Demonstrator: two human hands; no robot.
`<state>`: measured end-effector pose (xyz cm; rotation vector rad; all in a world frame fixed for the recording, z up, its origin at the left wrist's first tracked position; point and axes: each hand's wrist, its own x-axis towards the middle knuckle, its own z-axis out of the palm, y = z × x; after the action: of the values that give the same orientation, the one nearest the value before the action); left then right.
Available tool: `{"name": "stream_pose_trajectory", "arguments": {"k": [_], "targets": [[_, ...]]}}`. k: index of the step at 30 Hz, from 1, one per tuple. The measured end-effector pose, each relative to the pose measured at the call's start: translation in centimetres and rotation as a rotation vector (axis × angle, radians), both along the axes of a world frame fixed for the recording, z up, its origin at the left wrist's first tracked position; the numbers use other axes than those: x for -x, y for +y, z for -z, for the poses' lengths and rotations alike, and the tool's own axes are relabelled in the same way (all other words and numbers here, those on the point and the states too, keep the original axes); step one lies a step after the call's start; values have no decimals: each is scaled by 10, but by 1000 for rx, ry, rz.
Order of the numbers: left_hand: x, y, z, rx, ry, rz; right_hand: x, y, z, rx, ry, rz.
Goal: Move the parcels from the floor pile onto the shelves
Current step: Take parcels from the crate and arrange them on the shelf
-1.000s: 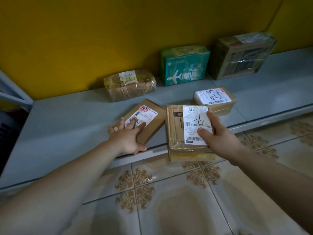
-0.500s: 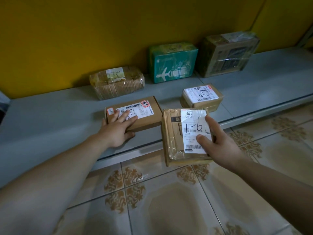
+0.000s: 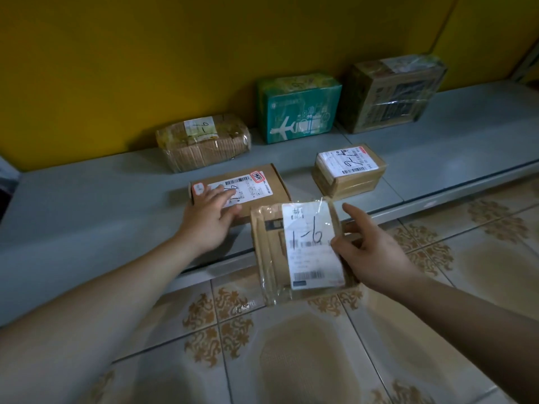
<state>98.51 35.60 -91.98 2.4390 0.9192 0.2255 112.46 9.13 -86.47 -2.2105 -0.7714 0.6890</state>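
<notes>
Cardboard box laid on shelf, pressed under flat left hand, fingers straight. Taped parcel gripped by right hand, just beside left hand, not yet shelved. Four parcels shelved beyond hands (floor pile unseen, remainder unknown).

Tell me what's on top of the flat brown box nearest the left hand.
On the box: a white shipping label and the left hand, fingers laid flat. The hand covers part of the label's handwritten number.

Grey shelf holds teal box, wrapped carton, taped bundle, small parcel, flat box.
</notes>
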Motion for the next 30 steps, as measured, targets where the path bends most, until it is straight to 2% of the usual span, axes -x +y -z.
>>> {"name": "stream_pose_trajectory", "arguments": {"k": [2,3,5,7,9,14,19,26,30], "targets": [[4,-24,-5,281,-174,38,8,12,3,41,7,-48],[6,-36,-7,325,-208,65,12,17,3,54,10,-63],[11,-49,-8,323,-249,20,16,26,1,60,-7,-68],[14,-47,-8,262,-274,-87,17,31,-1,38,-24,-70],[19,-45,-12,286,-272,-216,21,36,-1,19,-28,-69],[42,-56,-49,605,-495,-291,46,54,-1,-61,7,-55],[81,-59,-77,812,-501,-152,64,76,-11,-160,70,-84],[149,-11,-83,649,-423,-400,110,127,-19,-225,259,-381],[172,14,-75,613,-423,-518,129,164,-11,-161,193,-529]]}}
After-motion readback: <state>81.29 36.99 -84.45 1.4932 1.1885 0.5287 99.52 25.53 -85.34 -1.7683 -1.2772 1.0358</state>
